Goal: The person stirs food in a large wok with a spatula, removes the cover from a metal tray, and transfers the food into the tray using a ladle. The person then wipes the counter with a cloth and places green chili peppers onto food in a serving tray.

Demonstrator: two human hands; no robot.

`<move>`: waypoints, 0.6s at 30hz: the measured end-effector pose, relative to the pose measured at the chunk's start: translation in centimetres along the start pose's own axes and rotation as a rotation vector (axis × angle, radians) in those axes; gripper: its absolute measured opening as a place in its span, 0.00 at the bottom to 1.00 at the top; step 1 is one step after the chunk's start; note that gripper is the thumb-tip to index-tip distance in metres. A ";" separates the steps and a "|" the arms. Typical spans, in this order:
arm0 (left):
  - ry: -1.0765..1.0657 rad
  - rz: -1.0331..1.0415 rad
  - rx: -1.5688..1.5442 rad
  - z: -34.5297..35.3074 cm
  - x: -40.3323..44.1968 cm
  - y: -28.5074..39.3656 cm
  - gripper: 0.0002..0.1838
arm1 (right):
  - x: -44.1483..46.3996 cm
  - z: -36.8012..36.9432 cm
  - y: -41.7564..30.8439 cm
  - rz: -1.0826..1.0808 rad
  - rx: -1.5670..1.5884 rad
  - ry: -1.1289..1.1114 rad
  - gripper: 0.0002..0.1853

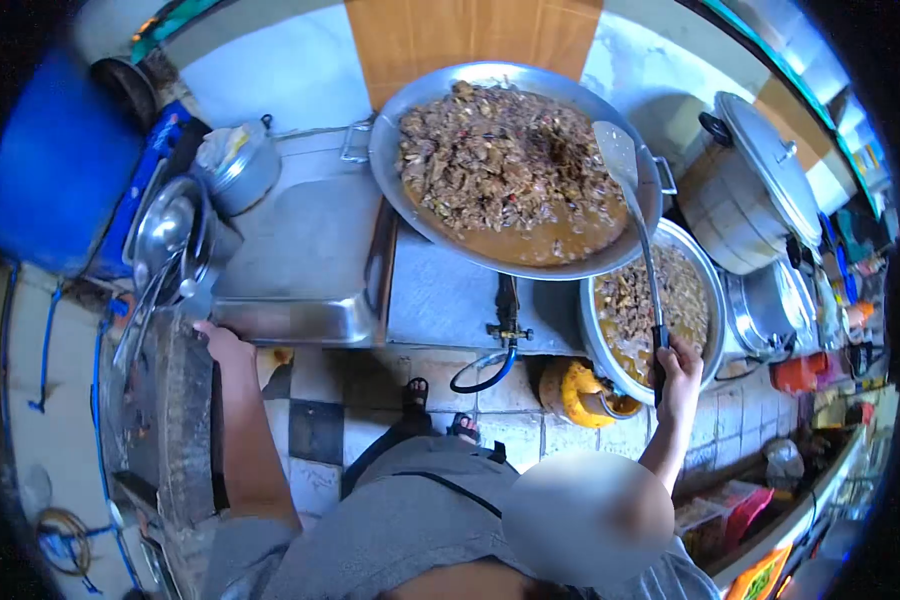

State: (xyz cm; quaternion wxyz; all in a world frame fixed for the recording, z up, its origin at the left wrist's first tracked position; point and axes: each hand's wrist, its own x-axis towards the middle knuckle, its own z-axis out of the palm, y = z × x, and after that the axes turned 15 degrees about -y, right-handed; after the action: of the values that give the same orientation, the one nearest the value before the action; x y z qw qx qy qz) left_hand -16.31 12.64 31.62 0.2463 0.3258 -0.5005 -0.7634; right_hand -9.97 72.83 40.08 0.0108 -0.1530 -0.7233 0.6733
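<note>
My right hand is closed around the black handle of a long metal spatula. Its flat blade rests over the right side of a wide metal wok. Chopped brown meat in brownish liquid fills the wok. Below the spatula's shaft stands a large metal pot holding similar food. My left hand rests at the edge of a worn wooden slab, beside a metal tray. Its fingers are partly hidden, and nothing shows in them.
Ladles lie in metal bowls at the left, near a blue barrel. A tall lidded pot stands at the right. Beneath the counter are a gas valve with its hose and a yellow container on the tiled floor.
</note>
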 end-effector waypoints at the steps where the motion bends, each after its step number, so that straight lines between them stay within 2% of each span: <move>1: 0.080 0.027 0.088 1.5 -2.7 1.9 0.38 | 0.4 -0.3 0.5 0.011 0.021 -0.021 0.15; 6: 0.020 0.129 0.098 1.6 -10.6 6.6 0.36 | 1.3 -0.8 2.1 -0.030 -0.013 -0.025 0.15; 9: 0.086 0.124 0.163 0.8 -13.2 8.1 0.34 | 1.5 -1.4 2.1 -0.029 0.020 -0.034 0.14; 11: 0.144 0.122 0.225 0.0 -14.2 8.8 0.33 | 1.4 -1.4 1.9 -0.034 0.056 -0.037 0.14; 17: 0.107 0.170 0.419 -5.5 -15.0 9.9 0.30 | 1.0 -0.7 0.7 -0.063 0.038 -0.032 0.13; 18: 0.049 0.275 0.432 -6.0 -15.4 10.2 0.28 | 1.1 -0.5 0.6 -0.061 0.048 -0.024 0.13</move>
State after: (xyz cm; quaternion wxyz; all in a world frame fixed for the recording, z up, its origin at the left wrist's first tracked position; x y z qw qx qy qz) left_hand -1.10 15.99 43.19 0.2845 0.3184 -0.6854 -0.5899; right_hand -10.75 73.58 39.29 0.0262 -0.1226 -0.7113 0.6916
